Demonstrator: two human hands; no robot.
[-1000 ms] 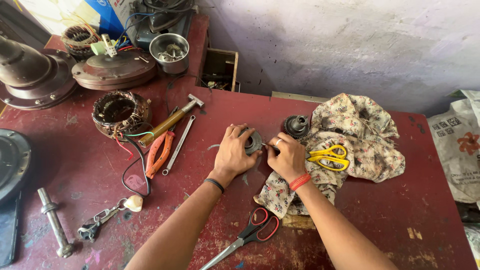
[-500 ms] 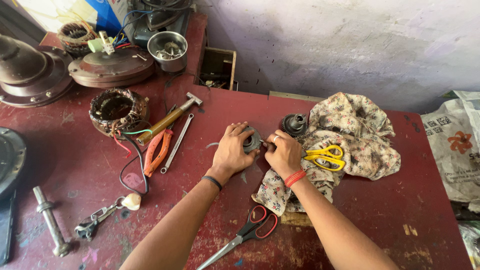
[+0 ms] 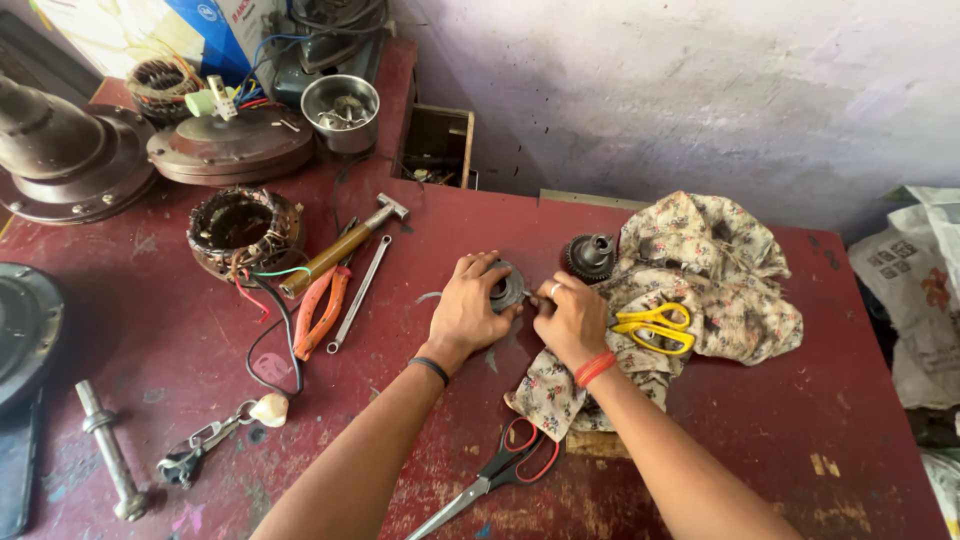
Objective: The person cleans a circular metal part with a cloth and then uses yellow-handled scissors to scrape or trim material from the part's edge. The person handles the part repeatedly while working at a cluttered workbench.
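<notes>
Hardly moved: left hand point(image 3: 468, 312) & right hand point(image 3: 570, 318) (palms down) keep fingers clasped round dark round part point(image 3: 507, 287).

The table point(image 3: 700, 450) was painted red, worn and scratched; the cloth point(image 3: 720, 260) was soft floral fabric; the bowl point(image 3: 340, 100) was shiny metal.

The table point(image 3: 700, 440) is dark red, scuffed with paler chips. At its centre the left hand point(image 3: 468, 312), a black band at its wrist, covers a dark grey round metal part point(image 3: 508, 288); the right hand point(image 3: 570, 320) wears a red-orange wristband. Toward three o'clock lies a cream cloth point(image 3: 720, 280) with a brown floral print, bearing yellow-handled scissors point(image 3: 655, 328). At six o'clock, scissors point(image 3: 495, 478) with black and red handles. Toward nine o'clock, orange-handled pliers point(image 3: 322, 310) and a hammer point(image 3: 340, 248) with a brass-yellow handle; beside them a brown coil point(image 3: 243, 230) trailing red, green and black wires.
</notes>
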